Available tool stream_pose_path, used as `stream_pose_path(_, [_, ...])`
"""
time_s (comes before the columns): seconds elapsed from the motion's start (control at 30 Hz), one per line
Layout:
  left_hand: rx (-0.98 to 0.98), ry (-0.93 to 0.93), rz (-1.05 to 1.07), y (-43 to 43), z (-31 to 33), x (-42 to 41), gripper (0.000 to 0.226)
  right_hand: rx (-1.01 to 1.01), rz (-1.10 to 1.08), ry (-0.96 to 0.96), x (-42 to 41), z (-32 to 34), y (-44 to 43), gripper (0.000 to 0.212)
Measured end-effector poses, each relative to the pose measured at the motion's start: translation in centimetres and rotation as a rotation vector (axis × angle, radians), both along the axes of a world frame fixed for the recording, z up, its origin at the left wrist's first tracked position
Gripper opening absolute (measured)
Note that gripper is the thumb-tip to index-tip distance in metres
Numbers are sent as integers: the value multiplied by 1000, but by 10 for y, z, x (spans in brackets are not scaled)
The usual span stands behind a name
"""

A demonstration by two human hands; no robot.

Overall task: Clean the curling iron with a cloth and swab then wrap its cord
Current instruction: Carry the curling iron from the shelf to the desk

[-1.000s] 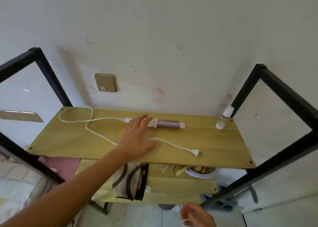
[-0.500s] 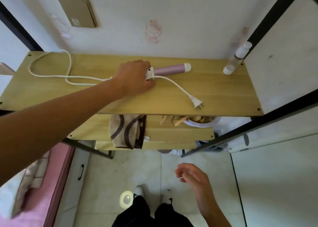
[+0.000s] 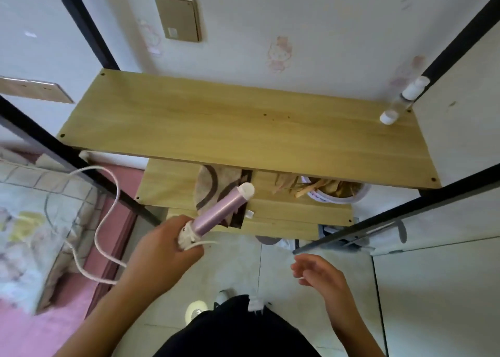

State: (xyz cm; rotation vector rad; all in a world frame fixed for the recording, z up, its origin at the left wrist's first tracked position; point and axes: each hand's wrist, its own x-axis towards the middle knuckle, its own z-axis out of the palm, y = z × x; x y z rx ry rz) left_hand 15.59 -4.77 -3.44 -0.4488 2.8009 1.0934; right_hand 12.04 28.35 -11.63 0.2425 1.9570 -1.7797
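Note:
My left hand [image 3: 165, 248] grips the white handle of the curling iron [image 3: 221, 208] and holds it in the air in front of the shelves. Its pink barrel and white tip point up and to the right. The white cord [image 3: 108, 213] loops out to the left of my wrist and hangs over the bed's edge. A brown-patterned cloth [image 3: 213, 180] lies on the lower shelf, partly behind the barrel. My right hand [image 3: 319, 275] hovers low on the right, its fingers curled, pinching a thin white stick that looks like a swab.
The top wooden shelf [image 3: 243, 134] holds only a small clear bottle [image 3: 397, 107] with white caps, at its back right corner. A white bowl [image 3: 338, 195] of wooden pieces sits on the lower shelf. Black frame bars [image 3: 378, 221] run along both sides. A bed lies to the left.
My left hand closed on the curling iron's handle and lifted it off the top shelf toward me; the cord came off with it. My right hand rose.

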Motion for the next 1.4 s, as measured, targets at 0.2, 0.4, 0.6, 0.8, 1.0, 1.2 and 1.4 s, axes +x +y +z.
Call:
stream_pose_path(0.2, [3,-139,263,-47,-78,41,16,70,206,2,-12,-7,-42,17])
stream_pose_path(0.4, [69,-233,496,-50,-101,86,14,139,557,-91,-27,-15,-71,27])
stream_pose_path(0.6, [133,-281,791,-11,-99,137,10,165,859,-148,-51,-35,-91,26])
stream_pose_path(0.8, [148,-296,1130,43,-99,210,12,191,1175,-186,-56,-55,-119,36])
stream_pose_path(1.0, [158,-281,1443,89,-91,304,15,240,1473,-158,-22,-49,-171,36])
stream_pose_path(1.2, [220,-219,1687,121,-91,368,15,280,1683,-29,37,-35,-218,32])
stream_pose_path(1.4, [215,-61,2063,180,-88,489,16,175,1979,157,217,-18,-265,34])
